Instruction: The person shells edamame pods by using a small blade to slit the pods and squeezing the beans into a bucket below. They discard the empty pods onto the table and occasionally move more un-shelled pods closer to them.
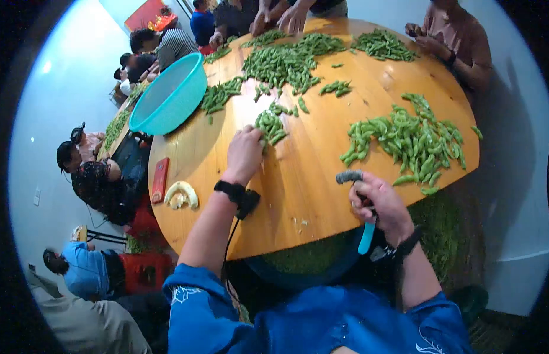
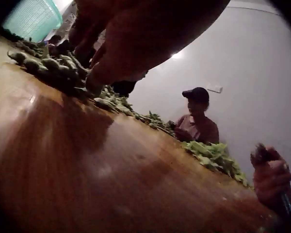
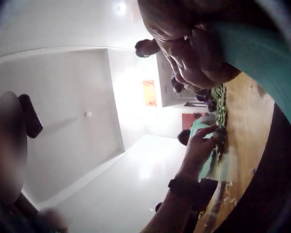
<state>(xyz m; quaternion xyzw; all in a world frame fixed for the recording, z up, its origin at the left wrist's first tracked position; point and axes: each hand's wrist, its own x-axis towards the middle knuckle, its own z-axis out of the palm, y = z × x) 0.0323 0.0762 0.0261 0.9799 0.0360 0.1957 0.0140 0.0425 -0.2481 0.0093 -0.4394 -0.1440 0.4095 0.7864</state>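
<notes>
My left hand [image 1: 245, 154] reaches down into a small pile of green soybean pods [image 1: 271, 125] at mid-table. In the left wrist view its fingertips are right at the pods [image 2: 51, 65]; I cannot tell whether they pinch one. Near the table's front edge, my right hand [image 1: 382, 203] grips a tool by its turquoise handle [image 1: 366, 237], which sticks out below the fist. The same handle [image 3: 262, 53] looms large in the right wrist view. A grey wrap [image 1: 349, 176] covers the right index finger. The tool's working end is hidden.
A bigger heap of pods [image 1: 413, 138] lies right, another heap [image 1: 283, 62] farther back. A turquoise basket [image 1: 171, 97] leans at the table's left edge, above a red phone-like object [image 1: 160, 180] and a pale curved peel [image 1: 182, 195]. A blue tub [image 1: 304, 265] stands below the front edge. Other people surround the tables.
</notes>
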